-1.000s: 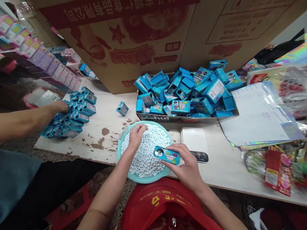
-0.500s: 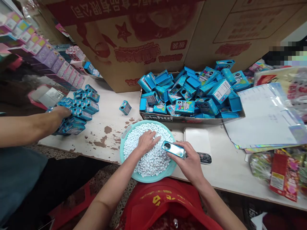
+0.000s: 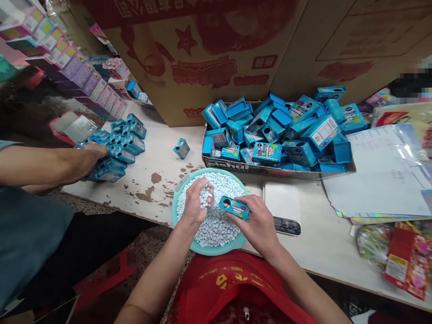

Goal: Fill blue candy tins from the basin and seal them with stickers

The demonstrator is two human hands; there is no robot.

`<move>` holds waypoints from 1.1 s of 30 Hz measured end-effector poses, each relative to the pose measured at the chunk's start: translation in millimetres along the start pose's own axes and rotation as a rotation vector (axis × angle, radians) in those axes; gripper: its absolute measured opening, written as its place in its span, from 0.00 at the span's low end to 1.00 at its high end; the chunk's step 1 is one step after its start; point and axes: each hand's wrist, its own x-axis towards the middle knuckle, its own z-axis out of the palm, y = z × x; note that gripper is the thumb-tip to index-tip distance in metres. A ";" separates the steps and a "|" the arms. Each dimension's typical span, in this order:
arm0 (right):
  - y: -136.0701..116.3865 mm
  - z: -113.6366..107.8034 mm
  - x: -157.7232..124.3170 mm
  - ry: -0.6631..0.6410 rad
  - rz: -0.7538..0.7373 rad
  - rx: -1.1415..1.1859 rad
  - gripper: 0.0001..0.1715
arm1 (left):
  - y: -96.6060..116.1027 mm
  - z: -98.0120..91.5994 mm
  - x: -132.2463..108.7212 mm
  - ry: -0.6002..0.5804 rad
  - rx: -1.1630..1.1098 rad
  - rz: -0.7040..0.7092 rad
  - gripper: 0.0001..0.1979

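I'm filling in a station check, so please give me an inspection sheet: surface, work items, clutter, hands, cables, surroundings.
Surface: white table with brown patches left of the basin.
Work items: teal basin of small white pieces; blue tin in hand; carton heaped with more tins.
Clutter: papers and a red packet at right; lone tin left of the carton.
Hands: left hand cups white pieces over the basin; right hand holds the blue tin.
Cables: nothing seen.
Surroundings: large cardboard box behind; co-worker's hand at grouped tins, left.
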 end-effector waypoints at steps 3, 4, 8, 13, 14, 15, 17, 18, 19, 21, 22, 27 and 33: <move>-7.4 7.9 4.9 -0.057 -0.043 -0.054 0.14 | 7.9 15.3 -11.0 -0.055 -0.116 0.102 0.10; -9.4 10.2 6.3 -0.076 -0.051 -0.067 0.14 | 7.9 18.8 -12.6 -0.053 -0.128 0.141 0.09; -15.9 14.0 9.8 -0.106 -0.062 -0.083 0.13 | 4.2 25.1 -13.9 0.008 -0.085 0.277 0.10; -20.7 10.8 11.0 -0.087 -0.060 -0.065 0.13 | 5.4 26.7 -13.5 0.066 -0.043 0.326 0.10; -21.1 10.5 11.2 -0.083 -0.059 -0.058 0.13 | 6.1 27.1 -13.6 0.062 -0.046 0.317 0.10; -21.5 10.3 11.4 -0.080 -0.057 -0.050 0.13 | 6.8 27.5 -13.7 0.056 -0.046 0.309 0.10; -22.1 10.4 11.8 -0.071 -0.048 -0.033 0.13 | 7.7 28.2 -14.2 0.045 -0.027 0.310 0.10; -22.4 10.5 12.0 -0.068 -0.043 -0.027 0.13 | 8.0 28.5 -14.4 0.042 -0.012 0.313 0.09; -22.7 10.5 12.3 -0.066 -0.034 -0.020 0.13 | 8.3 28.8 -14.7 0.041 0.002 0.314 0.09; -23.5 10.5 12.6 -0.060 -0.018 -0.004 0.14 | 8.8 29.2 -15.0 0.045 0.022 0.324 0.10; -23.8 10.4 12.8 -0.059 -0.013 0.005 0.13 | 9.0 29.4 -15.2 0.046 0.029 0.327 0.10; -25.5 10.8 13.7 -0.040 -0.016 0.039 0.14 | 10.3 29.7 -15.3 0.075 0.060 0.305 0.10; -22.8 12.9 14.2 -0.022 -0.021 0.058 0.14 | 8.7 29.6 -15.4 0.092 0.083 0.357 0.10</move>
